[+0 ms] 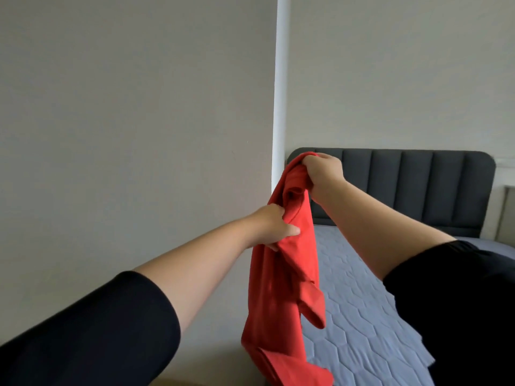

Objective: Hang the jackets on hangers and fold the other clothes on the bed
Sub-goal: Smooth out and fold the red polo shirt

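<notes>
Bed [362,288] w/ grey-blue hex-quilted cover, dark padded ribbed headboard [418,185], plain pale walls, white corner strip [279,93], soft red garment [281,288] hanging crumpled above bed edge, right hand [323,174] fisted on its top, left hand [274,225] pinching fabric lower, black sleeves

Wall [125,107] left, bed [362,316] right
</notes>
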Demonstrator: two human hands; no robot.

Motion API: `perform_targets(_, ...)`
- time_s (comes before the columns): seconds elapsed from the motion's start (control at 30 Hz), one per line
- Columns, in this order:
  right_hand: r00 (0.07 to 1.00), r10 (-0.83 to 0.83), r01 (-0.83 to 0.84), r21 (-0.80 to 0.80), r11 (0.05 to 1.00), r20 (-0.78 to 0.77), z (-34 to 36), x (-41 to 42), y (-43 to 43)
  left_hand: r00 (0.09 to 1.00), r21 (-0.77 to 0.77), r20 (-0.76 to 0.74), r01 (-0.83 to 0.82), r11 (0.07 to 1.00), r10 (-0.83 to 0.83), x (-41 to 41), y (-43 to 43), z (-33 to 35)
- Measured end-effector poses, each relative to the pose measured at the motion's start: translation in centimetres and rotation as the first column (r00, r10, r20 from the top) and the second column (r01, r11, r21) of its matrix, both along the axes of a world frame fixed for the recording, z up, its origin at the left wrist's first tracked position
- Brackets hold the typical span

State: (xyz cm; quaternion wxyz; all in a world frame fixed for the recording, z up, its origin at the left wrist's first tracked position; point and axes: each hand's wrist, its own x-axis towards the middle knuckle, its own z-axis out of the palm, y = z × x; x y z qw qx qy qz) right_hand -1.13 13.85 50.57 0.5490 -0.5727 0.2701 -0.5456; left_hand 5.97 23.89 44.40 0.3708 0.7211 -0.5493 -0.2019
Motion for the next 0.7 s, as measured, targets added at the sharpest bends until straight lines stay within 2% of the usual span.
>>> perform_targets(0.07, 0.999, -0.011, 0.007, -0.078, 0.997, -0.049, -0.4, -0.5, -0.2, 0.956, -0.101, -0.294, -0.013, 0.995, -0.017, -0.3, -0.1, 0.0)
perform_targets(0.17, 0.979, 0.112, -0.137, -0.14, 0.981, -0.168, -1.8, -1.6, -0.7, 0.731, -0.258, -0.683, -0.22, 0.941, -0.016, -0.1, -0.4, 1.5)
perform_targets(0.23, 0.94, 0.215, -0.244, -0.084, 0.966, -0.265, -3.1, -2.4, -1.1, 0.577, -0.274, -0.816, -0.331, 0.903, -0.037, 0.3, -0.8, 2.3)
perform_targets(0.3, 0.865, 0.346, -0.38, -0.027, 0.924, -0.363, -4.5, -3.1, -1.4, 0.498, -0.264, -0.865, -0.337, 0.904, -0.067, 0.8, -0.7, 2.7)
perform_targets(0.4, 0.764, 0.413, -0.501, -0.051, 0.864, -0.496, -6.8, -3.7, -1.6, 0.469, -0.3, -0.876, -0.352, 0.887, -0.11, 1.4, -0.4, 3.3)
perform_targets(0.57, 0.667, 0.551, -0.625, 0.027, 0.78, -0.501, -9.1, -3.5, -1.4, 0.42, -0.355, -0.89, -0.389, 0.85, -0.179, 1.6, -0.2, 4.8)
perform_targets(0.63, 0.676, 0.426, -0.592, -0.1, 0.799, -0.602, -10.0, -3.2, -1.0, 0.338, -0.367, -0.912, -0.422, 0.829, -0.232, 2.2, -0.2, 5.2)
perform_targets(0.7, 0.755, 0.162, -0.419, -0.277, 0.865, -0.636, -10.7, -2.4, -1.0, 0.268, -0.357, -0.929, -0.461, 0.813, -0.256, 2.7, -0.1, 5.5)
